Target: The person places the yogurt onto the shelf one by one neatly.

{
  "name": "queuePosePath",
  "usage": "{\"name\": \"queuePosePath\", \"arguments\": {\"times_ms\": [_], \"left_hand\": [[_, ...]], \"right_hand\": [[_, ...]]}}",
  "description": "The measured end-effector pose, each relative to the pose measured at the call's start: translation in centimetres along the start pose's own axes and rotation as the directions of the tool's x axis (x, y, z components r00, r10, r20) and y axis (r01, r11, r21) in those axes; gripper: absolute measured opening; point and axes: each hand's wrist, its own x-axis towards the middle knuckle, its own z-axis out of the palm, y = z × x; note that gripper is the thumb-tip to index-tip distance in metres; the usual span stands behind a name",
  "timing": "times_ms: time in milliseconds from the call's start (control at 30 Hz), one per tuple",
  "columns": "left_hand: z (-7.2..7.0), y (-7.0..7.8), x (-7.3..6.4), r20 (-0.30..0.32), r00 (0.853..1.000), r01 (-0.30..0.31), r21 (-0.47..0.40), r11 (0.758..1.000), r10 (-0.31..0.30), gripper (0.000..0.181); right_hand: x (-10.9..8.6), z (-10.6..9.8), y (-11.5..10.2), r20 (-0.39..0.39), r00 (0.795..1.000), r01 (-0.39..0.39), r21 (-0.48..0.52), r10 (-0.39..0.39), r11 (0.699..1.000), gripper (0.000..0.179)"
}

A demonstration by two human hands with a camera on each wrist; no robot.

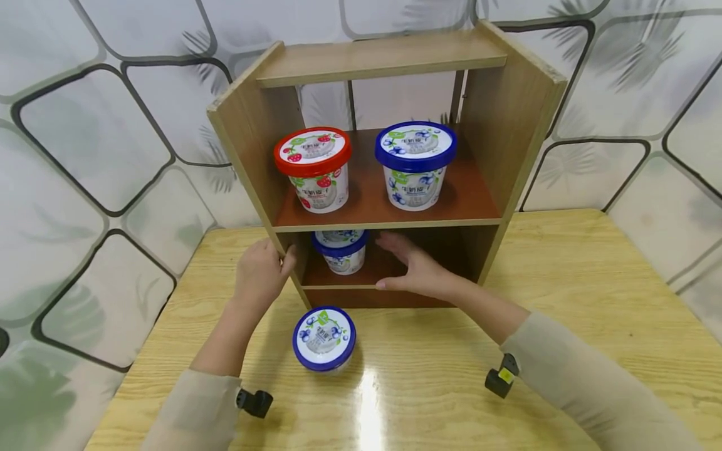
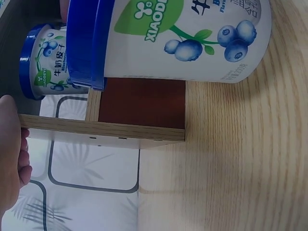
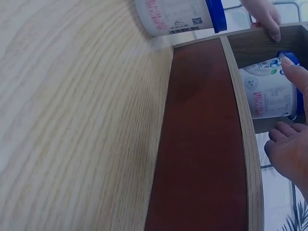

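My left hand (image 1: 263, 275) grips the left side panel of a small wooden shelf unit (image 1: 389, 224), thumb on the inner side and fingers outside, as the left wrist view also shows. On the lower shelf, at its left, stands a blue-lidded blueberry tub (image 1: 345, 262), upright, its top partly hidden by the shelf above. My right hand (image 1: 420, 266) reaches into the lower shelf just right of that tub, thumb and fingers spread apart around nothing. Another blue-lidded blueberry tub (image 1: 324, 338) stands on the table in front of the unit, large in the left wrist view.
The upper shelf holds a red-lidded strawberry tub (image 1: 319, 188) on the left and a blue-lidded blueberry tub (image 1: 414, 185) on the right. Beneath is a wood-grain table (image 1: 570, 294). A patterned cloth (image 1: 90, 138) hangs behind and beside it.
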Motion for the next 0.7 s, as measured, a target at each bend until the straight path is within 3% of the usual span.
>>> {"name": "queuePosePath", "arguments": {"times_ms": [433, 700], "left_hand": [[0.0, -0.1, 0.0, 0.004, 1.000, -0.008, 0.001, 1.000, 0.008, 0.024], [-0.1, 0.1, 0.0, 0.008, 1.000, -0.009, 0.001, 1.000, 0.009, 0.024]], "right_hand": [[-1.7, 0.9, -0.7, 0.040, 0.999, 0.031, 0.101, -0.036, 0.994, 0.086], [-2.1, 2.0, -1.4, 0.120, 0.990, 0.059, 0.105, -0.071, 0.993, 0.086]]}}
